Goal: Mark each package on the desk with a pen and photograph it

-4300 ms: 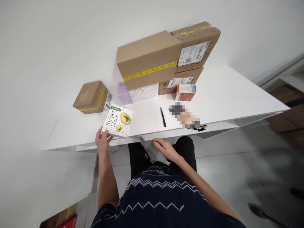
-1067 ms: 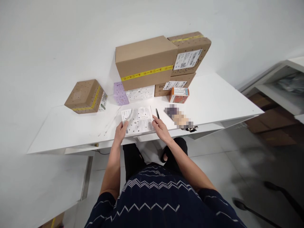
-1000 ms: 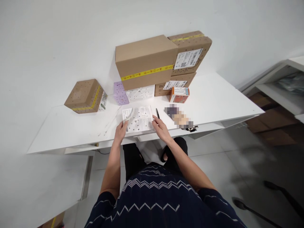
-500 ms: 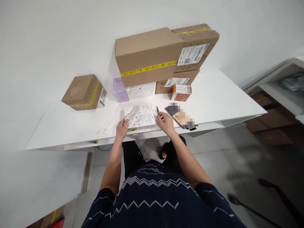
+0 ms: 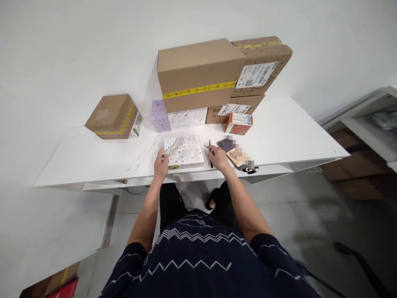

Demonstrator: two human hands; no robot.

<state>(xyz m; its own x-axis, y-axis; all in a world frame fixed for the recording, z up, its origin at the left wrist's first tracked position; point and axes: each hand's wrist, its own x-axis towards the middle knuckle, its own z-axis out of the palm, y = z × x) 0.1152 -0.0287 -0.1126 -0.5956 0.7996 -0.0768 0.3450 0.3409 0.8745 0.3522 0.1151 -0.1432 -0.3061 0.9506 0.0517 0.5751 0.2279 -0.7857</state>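
A flat white box [image 5: 184,151] with dark dots and printed text lies near the table's front edge. My left hand [image 5: 161,164] grips its left side, thumb at the near corner and fingers along the edge. To the right of the box is a slim black pen-like object [image 5: 211,162], pointing away from me. My right hand [image 5: 217,157] is closed around its middle, with both ends showing; the fingertips are partly hidden. Just right of that hand lies a phone [image 5: 226,143], partly blurred out, with a tan card-like piece on it.
Brown cartons [image 5: 198,74] with yellow tape stand stacked at the back, above a purple-and-white box [image 5: 159,116]. An orange box [image 5: 238,127] sits right of centre. Another taped carton [image 5: 108,118] stands at the left. The white table [image 5: 297,140] has a front edge close to me.
My right hand has shifted slightly away from me along the black pen-like object, whose near end now shows. My left hand stays at the white box. The view has shifted a little.
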